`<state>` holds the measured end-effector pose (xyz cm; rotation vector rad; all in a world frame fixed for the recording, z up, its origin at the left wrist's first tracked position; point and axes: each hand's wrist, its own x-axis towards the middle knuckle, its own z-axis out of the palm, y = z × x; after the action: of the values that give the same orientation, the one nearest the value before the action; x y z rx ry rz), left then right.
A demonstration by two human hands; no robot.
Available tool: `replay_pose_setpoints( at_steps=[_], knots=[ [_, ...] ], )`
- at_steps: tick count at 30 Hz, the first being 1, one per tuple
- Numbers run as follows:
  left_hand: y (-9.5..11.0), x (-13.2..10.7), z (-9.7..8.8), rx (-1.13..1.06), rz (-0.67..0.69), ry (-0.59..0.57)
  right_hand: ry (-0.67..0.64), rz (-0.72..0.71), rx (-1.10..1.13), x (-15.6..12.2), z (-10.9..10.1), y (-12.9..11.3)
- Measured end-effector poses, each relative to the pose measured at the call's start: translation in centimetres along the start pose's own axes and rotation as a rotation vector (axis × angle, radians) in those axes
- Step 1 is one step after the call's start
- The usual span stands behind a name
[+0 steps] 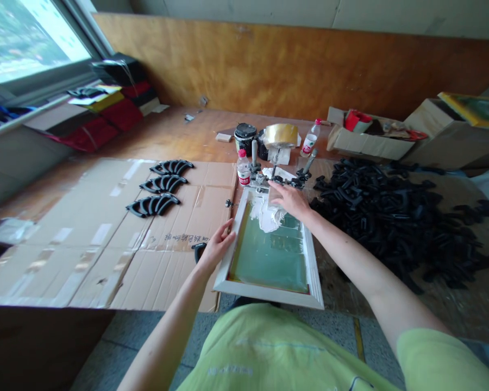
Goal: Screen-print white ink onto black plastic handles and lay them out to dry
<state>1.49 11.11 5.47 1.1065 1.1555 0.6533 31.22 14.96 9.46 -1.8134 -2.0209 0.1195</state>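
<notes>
A screen-printing frame (315,266) with pale wooden sides and green mesh lies in front of me, white ink (264,214) smeared over its far part. My right hand (291,201) reaches over the far end, its fingers pressed on a small translucent squeegee (274,195) that they partly hide. My left hand (220,241) is at the frame's left side, fingers apart and near or touching the edge. Beside that wrist a black curved handle (199,251) lies on the cardboard, partly hidden. Metal hinge clamps (301,176) stand at the frame's far end.
Three rows of black handles (152,205) lie on cardboard (85,217) at left. A large pile of black handles (375,212) spreads at right. Behind the clamps are bottles (309,140), an ink tub (244,137) and a tape roll (281,134). An open carton (362,142) stands farther right.
</notes>
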Motion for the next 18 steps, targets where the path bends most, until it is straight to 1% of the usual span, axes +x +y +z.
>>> replay_pose_setpoints(
  at_steps=[2, 3, 5, 6, 7, 8, 9, 10, 11, 12, 13, 14, 15, 16, 17, 18],
  knots=[
    [2.4, -0.5, 0.0, -0.056, 0.006, -0.020, 0.102, 0.094, -0.030, 1.3, -1.6, 1.9],
    [3.7, -0.6, 0.2, -0.084, 0.027, -0.021, 0.172, 0.142, -0.028, 1.3, -2.3, 3.1],
    [6.3, -0.2, 0.8, -0.161, 0.128, -0.006, 0.305, 0.272, -0.006, 0.1, -3.2, 5.9],
    [7.6, 0.2, 1.2, -0.209, 0.200, 0.003, 0.345, 0.354, 0.010, -1.0, -3.2, 7.1],
    [8.8, 0.8, 1.7, -0.256, 0.266, 0.011, 0.353, 0.431, 0.029, -2.3, -2.9, 8.1],
    [9.8, 1.4, 2.2, -0.294, 0.314, 0.019, 0.330, 0.491, 0.051, -3.6, -2.1, 8.7],
    [10.7, 2.0, 2.6, -0.322, 0.340, 0.029, 0.276, 0.515, 0.078, -4.9, -1.1, 8.8],
    [11.3, 2.5, 3.1, -0.342, 0.348, 0.047, 0.201, 0.494, 0.106, -6.0, 0.2, 8.4],
    [11.4, 2.9, 3.6, -0.364, 0.342, 0.078, 0.118, 0.432, 0.124, -7.0, 1.5, 7.6],
    [11.2, 3.1, 4.1, -0.394, 0.330, 0.120, 0.043, 0.341, 0.124, -7.8, 2.7, 6.5],
    [10.5, 3.1, 4.6, -0.424, 0.307, 0.156, -0.011, 0.254, 0.097, -8.5, 3.8, 5.0],
    [9.3, 3.0, 5.3, -0.442, 0.255, 0.163, -0.041, 0.193, 0.056, -9.0, 4.7, 3.4],
    [7.8, 2.6, 6.0, -0.440, 0.165, 0.129, -0.044, 0.164, 0.008, -9.4, 5.3, 1.6],
    [6.0, 2.1, 6.8, -0.421, 0.046, 0.064, -0.025, 0.162, -0.031, -9.8, 5.7, -0.2],
    [4.1, 1.5, 7.6, -0.391, -0.084, -0.025, 0.003, 0.162, -0.051, -10.1, 5.8, -2.1],
    [2.2, 0.8, 8.2, -0.367, -0.190, -0.095, 0.024, 0.132, -0.046, -10.5, 5.9, -3.7]
  ],
)
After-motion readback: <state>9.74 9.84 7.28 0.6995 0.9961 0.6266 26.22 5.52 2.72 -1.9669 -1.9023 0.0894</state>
